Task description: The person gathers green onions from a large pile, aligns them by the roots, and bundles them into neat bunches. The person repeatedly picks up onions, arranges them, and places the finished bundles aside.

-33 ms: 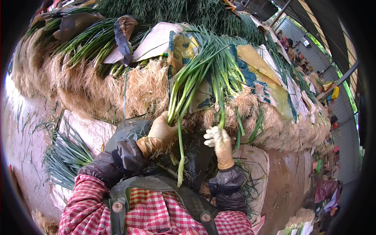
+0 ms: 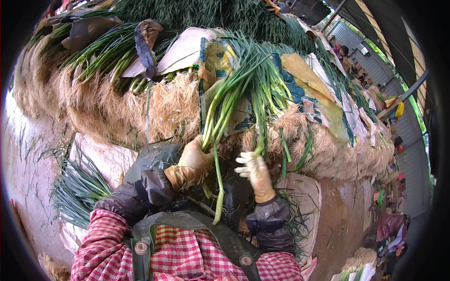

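My left hand [image 2: 194, 160], in a pale glove, is closed around the lower stalks of a bunch of green onions [image 2: 219, 112]; their leaves spread upward over the pile. One bent green onion stalk [image 2: 219, 192] hangs down beside that hand, over my lap. My gloved right hand [image 2: 256, 171] is a little to the right, its fingers pointing left. A single green onion [image 2: 260, 136] runs down into the top of this hand and seems pinched there; the grip itself is partly hidden. More loose green onions [image 2: 274, 93] lie just beyond, their tan roots [image 2: 291, 119] toward me.
A long heap of green onions with shaggy roots [image 2: 176, 110] stretches across in front. Sheets of packing material [image 2: 307, 79] lie over parts of it. At left, a separate pile of green onions [image 2: 82, 187] rests on a pale sheet [image 2: 105, 157]. Wet floor [image 2: 344, 210] shows at right.
My right hand has shifted slightly left and toward my left hand, and the lower end of its green onion moved with it. The left hand keeps its hold on the bunch.
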Demonstrator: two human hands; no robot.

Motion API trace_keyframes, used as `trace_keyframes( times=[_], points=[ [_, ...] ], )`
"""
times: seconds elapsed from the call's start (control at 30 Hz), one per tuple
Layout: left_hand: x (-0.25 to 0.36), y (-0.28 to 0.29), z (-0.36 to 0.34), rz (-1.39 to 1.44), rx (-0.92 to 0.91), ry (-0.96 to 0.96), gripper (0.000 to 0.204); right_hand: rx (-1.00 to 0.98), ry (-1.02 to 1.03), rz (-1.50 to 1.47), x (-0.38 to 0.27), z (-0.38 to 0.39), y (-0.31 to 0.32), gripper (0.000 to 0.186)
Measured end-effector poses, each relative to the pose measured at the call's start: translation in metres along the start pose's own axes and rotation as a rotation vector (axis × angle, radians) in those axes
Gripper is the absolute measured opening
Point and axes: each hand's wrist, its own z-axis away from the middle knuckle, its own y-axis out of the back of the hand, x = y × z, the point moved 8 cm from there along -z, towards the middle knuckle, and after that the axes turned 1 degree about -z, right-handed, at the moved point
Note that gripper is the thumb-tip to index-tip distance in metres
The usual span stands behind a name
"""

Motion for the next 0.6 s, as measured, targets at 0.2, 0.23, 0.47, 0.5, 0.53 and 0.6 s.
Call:
trace_keyframes(
  times=[0.2, 0.23, 0.47, 0.5, 0.53, 0.6],
  points=[
    [-0.004, 0.000, 0.004, 0.810, -0.321, 0.454, 0.019, -0.428, -0.058, -0.262, 0.088, 0.002, -0.012, 0.023],
    [-0.001, 0.021, 0.000, 0.922, -0.288, 0.484, 0.020, -0.333, -0.040, -0.143, 0.100, -0.001, 0.023, 0.023],
    [-0.008, 0.035, -0.024, 0.560, -0.298, 0.548, 0.020, -0.271, -0.096, 0.522, 0.072, -0.047, 0.159, 0.027],
    [-0.010, 0.019, -0.019, 0.628, -0.366, 0.617, 0.020, -0.066, 0.309, 0.500, 0.015, -0.074, 0.168, 0.024],
    [-0.010, 0.012, -0.018, 0.542, -0.400, 0.607, 0.020, 0.256, 0.553, 0.750, -0.030, -0.098, 0.183, 0.024],
    [-0.010, 0.008, -0.013, 0.461, -0.432, 0.605, 0.024, 0.587, 0.676, 0.905, -0.079, -0.154, 0.191, 0.037]
  ],
)
